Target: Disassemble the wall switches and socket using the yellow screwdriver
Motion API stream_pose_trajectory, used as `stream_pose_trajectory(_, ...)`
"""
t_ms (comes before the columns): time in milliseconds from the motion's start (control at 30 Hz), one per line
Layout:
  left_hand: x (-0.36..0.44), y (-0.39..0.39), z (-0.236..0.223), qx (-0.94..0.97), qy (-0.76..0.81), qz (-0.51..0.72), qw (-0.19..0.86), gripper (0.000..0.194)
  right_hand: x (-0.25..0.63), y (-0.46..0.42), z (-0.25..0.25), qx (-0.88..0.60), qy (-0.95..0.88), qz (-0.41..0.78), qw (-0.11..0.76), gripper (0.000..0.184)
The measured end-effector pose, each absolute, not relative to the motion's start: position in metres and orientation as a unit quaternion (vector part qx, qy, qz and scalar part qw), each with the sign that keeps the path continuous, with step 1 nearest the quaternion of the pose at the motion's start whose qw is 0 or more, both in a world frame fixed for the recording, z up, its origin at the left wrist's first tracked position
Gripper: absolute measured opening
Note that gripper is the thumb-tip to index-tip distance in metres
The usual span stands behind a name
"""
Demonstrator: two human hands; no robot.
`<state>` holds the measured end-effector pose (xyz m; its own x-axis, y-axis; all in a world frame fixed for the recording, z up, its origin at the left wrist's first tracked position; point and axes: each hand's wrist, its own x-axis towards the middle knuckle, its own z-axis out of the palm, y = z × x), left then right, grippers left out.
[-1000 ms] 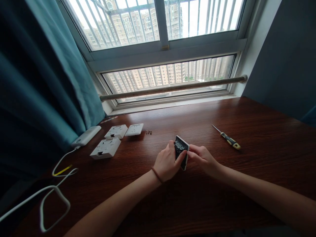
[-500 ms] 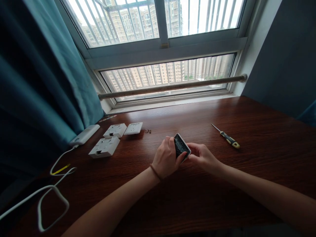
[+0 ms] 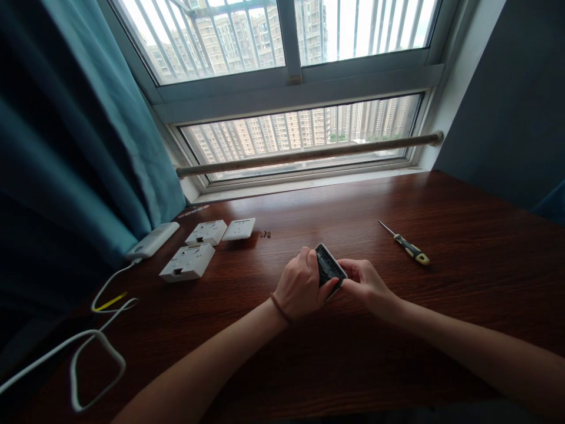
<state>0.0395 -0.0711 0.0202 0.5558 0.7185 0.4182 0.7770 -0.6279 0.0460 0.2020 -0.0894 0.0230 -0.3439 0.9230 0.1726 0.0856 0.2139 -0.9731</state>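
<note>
The left hand [image 3: 300,281] has its fingers close together and curled over the left side of a white-rimmed plate [image 3: 330,265], with the thumb pressed across its lower end. The right hand [image 3: 366,285] brings thumb and forefinger near each other at the plate's right-hand edge; whether they pinch something small there cannot be told, and its other fingers are folded out of sight. The plate is tilted, dark inner side showing, around the middle of the table [image 3: 459,241] between its far and near edges.

Tabletop separates the right hand from the screwdriver [image 3: 408,246], which lies toward the right edge with its tip pointing to the far edge. More wood stretches from the left hand to the small screws [image 3: 265,234] nearer the far edge. Left of these, toward the far left corner, are a white socket panel [image 3: 239,229], a rear box [image 3: 206,232] just beside it and a front box [image 3: 188,262]. A white device [image 3: 152,241] with a cable [image 3: 101,333] sits along the left edge, by the curtain [image 3: 88,118].

The plate's outer face is hidden, the screws are too small to count surely, and the table's near edge fades into shadow.
</note>
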Motion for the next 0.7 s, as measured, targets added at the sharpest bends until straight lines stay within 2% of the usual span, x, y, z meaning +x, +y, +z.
stream_pose_trajectory(467, 0.0400, -0.0731, 0.0268, -0.844, -0.479, -0.242, 0.023, 0.042, 0.2004, -0.0904, 0.0279, -0.347, -0.718, 0.426, 0.428, 0.021)
stream_pose_trajectory(700, 0.0426, -0.0777, 0.0227, -0.852, -0.468, -0.234, 0.025, 0.046, 0.1994, -0.0930, 0.0227, -0.385, -0.720, 0.396, 0.421, 0.011)
